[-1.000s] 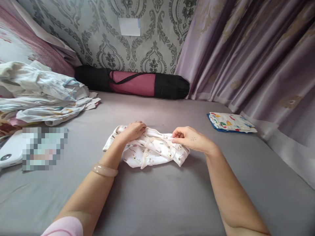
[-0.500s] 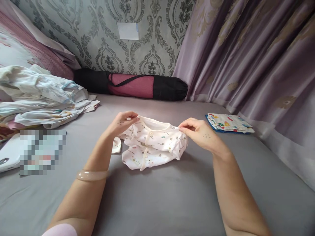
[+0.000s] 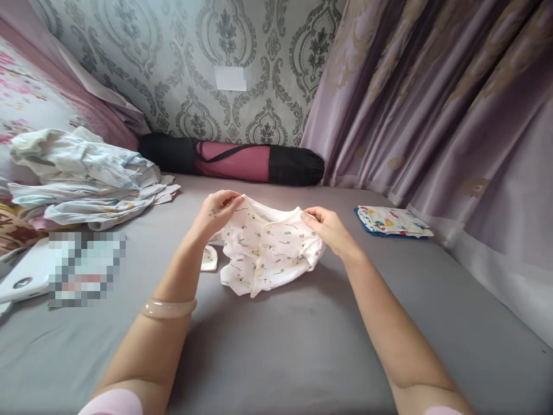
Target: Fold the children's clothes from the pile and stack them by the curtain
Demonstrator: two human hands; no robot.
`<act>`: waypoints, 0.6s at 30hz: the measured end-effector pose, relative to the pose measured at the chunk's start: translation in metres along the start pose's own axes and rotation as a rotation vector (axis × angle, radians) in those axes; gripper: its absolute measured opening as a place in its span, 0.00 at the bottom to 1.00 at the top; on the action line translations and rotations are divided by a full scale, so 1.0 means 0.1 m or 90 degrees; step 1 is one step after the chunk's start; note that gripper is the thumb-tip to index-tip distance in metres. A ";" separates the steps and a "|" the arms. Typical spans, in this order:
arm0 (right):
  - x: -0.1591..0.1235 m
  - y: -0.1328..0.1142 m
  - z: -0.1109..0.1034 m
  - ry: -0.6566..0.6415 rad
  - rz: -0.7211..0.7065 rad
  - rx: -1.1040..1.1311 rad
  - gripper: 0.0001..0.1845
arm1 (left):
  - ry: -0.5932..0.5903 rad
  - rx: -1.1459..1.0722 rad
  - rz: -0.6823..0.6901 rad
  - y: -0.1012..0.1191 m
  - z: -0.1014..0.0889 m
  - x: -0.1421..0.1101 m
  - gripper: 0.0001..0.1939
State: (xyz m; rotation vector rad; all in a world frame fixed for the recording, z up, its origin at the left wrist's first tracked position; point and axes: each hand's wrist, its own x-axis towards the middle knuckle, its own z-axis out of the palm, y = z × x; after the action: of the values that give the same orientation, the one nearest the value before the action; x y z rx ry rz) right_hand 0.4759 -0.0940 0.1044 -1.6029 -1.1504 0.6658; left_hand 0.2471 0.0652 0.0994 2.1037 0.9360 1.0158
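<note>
A small white baby garment (image 3: 268, 248) with tiny coloured prints and a row of snap buttons hangs above the grey bed sheet (image 3: 276, 346). My left hand (image 3: 218, 210) pinches its left shoulder edge. My right hand (image 3: 326, 226) pinches the right shoulder edge. Both hands hold the top of the garment up, while its lower part still rests crumpled on the sheet. A small white piece, maybe a sleeve end (image 3: 209, 258), lies on the sheet just left of the garment.
A heap of loose light clothes (image 3: 86, 178) lies at the left. A rolled pink mat in a black bag (image 3: 233, 161) lies along the wall. Folded printed cloths (image 3: 391, 221) sit at the right by the purple curtain (image 3: 432, 115). A white device (image 3: 23, 279) lies at far left.
Both hands went from resting on the crumpled garment to pinching its shoulders and lifting it, so the top has risen and spread open. The view tilted slightly upward.
</note>
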 end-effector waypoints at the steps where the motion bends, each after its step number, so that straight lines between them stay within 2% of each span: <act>1: 0.00 -0.03 -0.01 -0.004 -0.010 -0.001 0.20 | 0.005 0.034 0.021 0.01 -0.02 0.01 0.20; 6: 0.03 -0.21 -0.07 0.044 -0.069 0.012 0.24 | 0.026 0.118 0.120 0.13 -0.20 0.02 0.18; 12: 0.01 -0.53 -0.12 0.134 -0.208 -0.060 0.23 | 0.128 0.176 0.212 0.47 -0.44 -0.07 0.17; 14: -0.07 -0.70 -0.17 0.215 -0.296 -0.131 0.22 | 0.183 0.199 0.238 0.63 -0.52 -0.12 0.17; 17: -0.18 -0.92 -0.26 0.372 -0.421 -0.240 0.20 | 0.312 0.208 0.260 0.86 -0.64 -0.15 0.17; 18: -0.19 -0.97 -0.29 0.396 -0.446 -0.276 0.20 | 0.329 0.211 0.261 0.91 -0.68 -0.13 0.17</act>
State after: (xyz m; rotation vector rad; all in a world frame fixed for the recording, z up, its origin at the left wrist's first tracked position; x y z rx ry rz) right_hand 0.4584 -0.1196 0.2027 -1.4409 -1.2956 -0.5364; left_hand 0.2147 0.0185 0.1988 2.4182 0.9810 1.7797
